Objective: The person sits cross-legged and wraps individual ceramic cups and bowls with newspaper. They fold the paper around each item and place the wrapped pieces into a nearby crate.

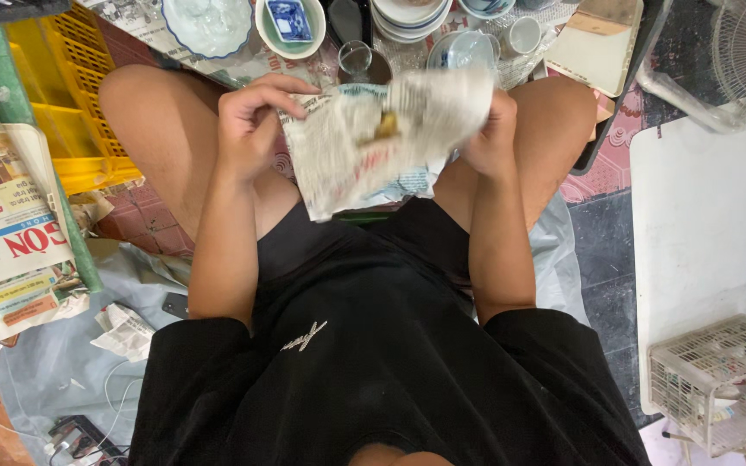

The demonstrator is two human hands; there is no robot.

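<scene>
The newspaper sheet is up in the air between the person's knees, held by both hands and wrapped around something small and yellowish that peeks out near the middle (too blurred to tell what it is). The left hand pinches the left edge of the paper, its grip closed on it with thumb and fingers. The right hand holds the right side, with its grip closed on the bunched paper too.

The paper looks thin, soft and light. It bends and crumples easily, and I think it could tear if pulled hard. The thing inside may be breakable, so the best place to hold is under the lump, with the paper edges folded over it.

Far from the person, on the floor, sit bowls: a white bowl and a green-rimmed bowl with a little blue dish in it. A clear glass stands just beyond the paper. A yellow crate is on the left, with a stack of newspapers beside it. A white wire basket is near on the right.
</scene>
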